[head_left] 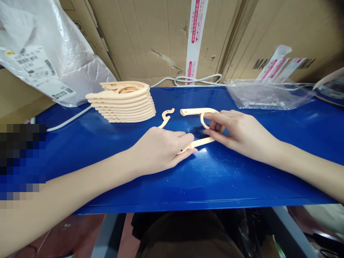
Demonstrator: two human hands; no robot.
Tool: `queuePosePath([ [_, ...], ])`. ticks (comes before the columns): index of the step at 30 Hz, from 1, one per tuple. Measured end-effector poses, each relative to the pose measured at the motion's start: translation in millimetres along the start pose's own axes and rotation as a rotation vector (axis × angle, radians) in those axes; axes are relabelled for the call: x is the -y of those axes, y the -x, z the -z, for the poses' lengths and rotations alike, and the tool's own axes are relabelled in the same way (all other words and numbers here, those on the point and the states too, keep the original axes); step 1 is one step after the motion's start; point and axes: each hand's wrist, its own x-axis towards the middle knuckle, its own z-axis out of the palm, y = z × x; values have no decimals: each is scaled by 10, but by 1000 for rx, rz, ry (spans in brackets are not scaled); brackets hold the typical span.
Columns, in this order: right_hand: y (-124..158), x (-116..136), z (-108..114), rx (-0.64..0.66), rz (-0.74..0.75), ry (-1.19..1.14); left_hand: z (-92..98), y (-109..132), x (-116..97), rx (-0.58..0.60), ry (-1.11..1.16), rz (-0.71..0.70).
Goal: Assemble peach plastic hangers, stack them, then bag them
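A peach plastic hanger lies folded on the blue table, and both hands grip it. My left hand pinches the end of its lower arm near the table's middle. My right hand holds the curved hook end, fingers closed round it. A loose peach hook piece lies just behind my left hand. A stack of several matching folded hangers sits at the back left, apart from both hands.
A grey plastic shipping bag with labels lies at the back left. A clear plastic bag rests at the back right. A white cable runs along the cardboard boxes behind the table.
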Motion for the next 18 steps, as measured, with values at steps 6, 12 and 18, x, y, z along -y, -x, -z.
queuePosePath([
  [6, 1, -14, -8, -20, 11, 5, 5, 2, -2, -4, -3, -2],
  [12, 10, -17, 4, -21, -13, 1, -2, 5, -4, 0, -8, -3],
  [18, 6, -8, 18, -39, -57, -56, -6, 4, 3, -10, 5, -11],
])
